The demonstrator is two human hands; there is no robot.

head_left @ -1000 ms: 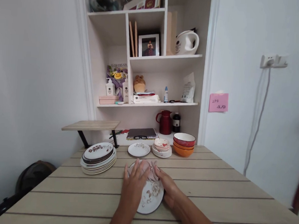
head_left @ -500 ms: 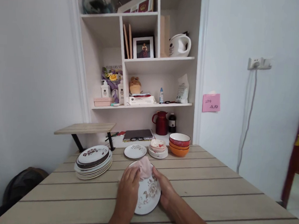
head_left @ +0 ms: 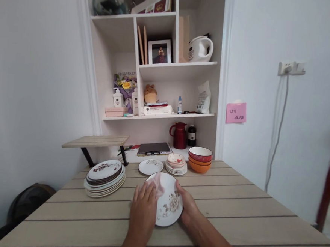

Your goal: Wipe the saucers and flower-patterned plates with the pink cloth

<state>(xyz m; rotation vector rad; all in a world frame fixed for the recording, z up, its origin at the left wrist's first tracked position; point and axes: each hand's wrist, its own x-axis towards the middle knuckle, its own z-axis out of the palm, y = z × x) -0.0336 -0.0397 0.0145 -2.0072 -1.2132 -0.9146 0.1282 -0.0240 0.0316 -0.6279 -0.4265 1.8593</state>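
Observation:
A white plate with a brown flower print and dark rim is held up over the table, tilted toward me. My right hand grips its right edge, thumb on the face and fingers behind. A pink cloth lies against the plate's upper left, blurred by motion. My left hand presses the cloth to the plate at the left side, its fingers over the cloth's lower edge. Just beyond the held plate, another flowered plate lies flat on the table.
A stack of plates stands at the left by a small raised wooden shelf. Small dishes and stacked bowls stand at the back right. Behind are a red thermos jug, a dark bottle and a laptop.
The held plate has risen slightly and turned in my hands. My left hand has slid the cloth along the plate's upper left, flattening it. The view has shifted a little to the left.

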